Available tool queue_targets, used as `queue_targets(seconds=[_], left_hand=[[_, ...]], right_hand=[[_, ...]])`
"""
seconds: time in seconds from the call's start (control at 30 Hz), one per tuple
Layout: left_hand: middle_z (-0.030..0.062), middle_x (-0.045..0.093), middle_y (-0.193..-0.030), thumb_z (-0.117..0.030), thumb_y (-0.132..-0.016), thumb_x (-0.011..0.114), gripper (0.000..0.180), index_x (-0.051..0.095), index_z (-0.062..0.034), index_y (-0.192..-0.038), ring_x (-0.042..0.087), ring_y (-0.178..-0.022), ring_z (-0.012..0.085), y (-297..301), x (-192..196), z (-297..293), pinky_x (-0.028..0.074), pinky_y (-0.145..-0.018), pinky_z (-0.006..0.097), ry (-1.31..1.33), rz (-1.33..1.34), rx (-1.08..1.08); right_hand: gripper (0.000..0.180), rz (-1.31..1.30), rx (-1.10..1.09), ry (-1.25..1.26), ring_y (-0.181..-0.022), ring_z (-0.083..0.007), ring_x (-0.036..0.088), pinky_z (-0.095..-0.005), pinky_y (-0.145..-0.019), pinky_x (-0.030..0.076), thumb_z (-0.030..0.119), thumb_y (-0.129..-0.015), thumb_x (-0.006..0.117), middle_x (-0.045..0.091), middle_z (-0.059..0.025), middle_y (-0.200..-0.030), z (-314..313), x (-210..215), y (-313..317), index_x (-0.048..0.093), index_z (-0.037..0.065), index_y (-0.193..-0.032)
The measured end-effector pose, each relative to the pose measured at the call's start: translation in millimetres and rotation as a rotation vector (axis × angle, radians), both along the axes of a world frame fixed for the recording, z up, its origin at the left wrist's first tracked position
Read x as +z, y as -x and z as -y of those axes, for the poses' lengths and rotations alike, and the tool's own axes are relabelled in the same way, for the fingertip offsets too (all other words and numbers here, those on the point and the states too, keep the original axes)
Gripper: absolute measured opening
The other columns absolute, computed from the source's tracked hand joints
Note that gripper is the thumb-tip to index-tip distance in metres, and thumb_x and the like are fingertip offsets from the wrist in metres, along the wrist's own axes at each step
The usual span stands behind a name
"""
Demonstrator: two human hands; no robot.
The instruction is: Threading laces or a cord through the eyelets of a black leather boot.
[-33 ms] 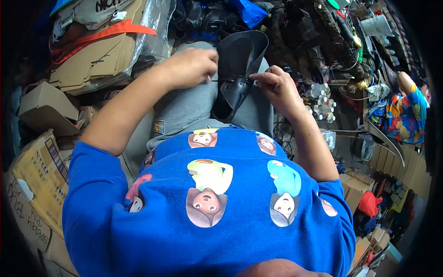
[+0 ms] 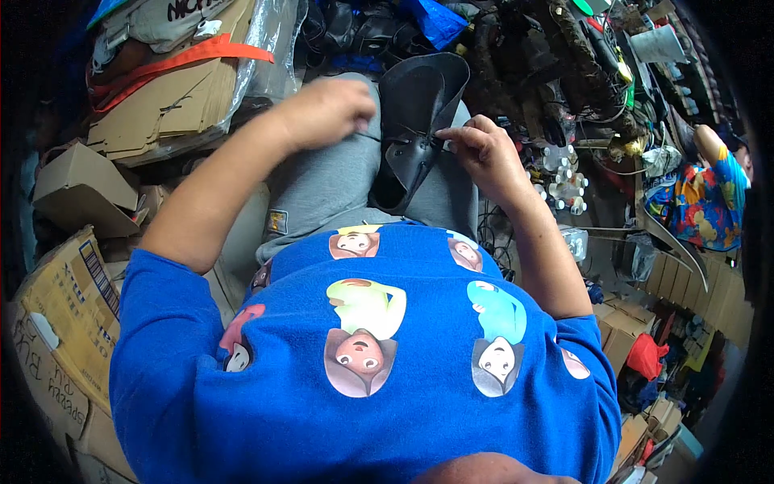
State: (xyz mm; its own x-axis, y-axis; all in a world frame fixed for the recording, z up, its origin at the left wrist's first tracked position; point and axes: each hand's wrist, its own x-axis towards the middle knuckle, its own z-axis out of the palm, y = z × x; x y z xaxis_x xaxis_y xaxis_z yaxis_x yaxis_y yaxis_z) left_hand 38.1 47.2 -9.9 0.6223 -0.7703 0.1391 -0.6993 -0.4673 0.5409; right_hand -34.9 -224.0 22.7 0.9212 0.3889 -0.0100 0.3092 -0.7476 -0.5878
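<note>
The person wears a bright blue short-sleeved T-shirt point(image 2: 363, 403) printed with cartoon character figures point(image 2: 364, 335), at least 6 showing, and grey trousers point(image 2: 322, 181) with a small dark patch.

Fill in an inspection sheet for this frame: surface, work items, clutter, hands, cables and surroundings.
Surface: no table; the work rests on the person's lap, on grey trousers.
Work items: one black leather piece, curved and pointed at its lower end, lies across the lap.
Clutter: flattened cardboard under clear plastic at upper left, brown boxes at left, small white bottles on the floor at right.
Hands: left hand closed beside the leather; right hand pinches at its edge.
Cables: dark cords on the floor by the right knee.
Surroundings: another person in a multicoloured shirt at far right.
</note>
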Motion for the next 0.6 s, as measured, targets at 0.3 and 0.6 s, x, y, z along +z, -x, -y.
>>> queue_targets(seconds=[0.3,0.6], left_hand=[[0.0163,0.050,-0.101,0.002,-0.082,0.043,0.016,0.055,-0.0001,-0.091,0.053,-0.096,0.0345,-40,-3,-74,0.042,-0.087,0.042,-0.129,0.201,0.648],[0.0096,0.055,-0.083,-0.001,-0.074,0.063,0.023,0.068,-0.0085,-0.096,0.057,-0.086,0.0266,56,0,6,0.046,-0.074,0.033,0.134,-0.136,0.324]], right_hand=[[0.030,0.198,-0.045,0.142,-0.079,-0.0241,0.057,-0.0389,-0.082,0.039,0.004,-0.078,0.061,0.057,-0.0070,-0.081,-6,-13,25,0.068,0.018,-0.104],[0.034,0.304,-0.038,0.276,-0.081,-0.0229,0.056,-0.0397,-0.084,0.036,0.005,-0.078,0.060,0.056,-0.0050,-0.085,-16,-13,34,0.067,0.018,-0.108]])
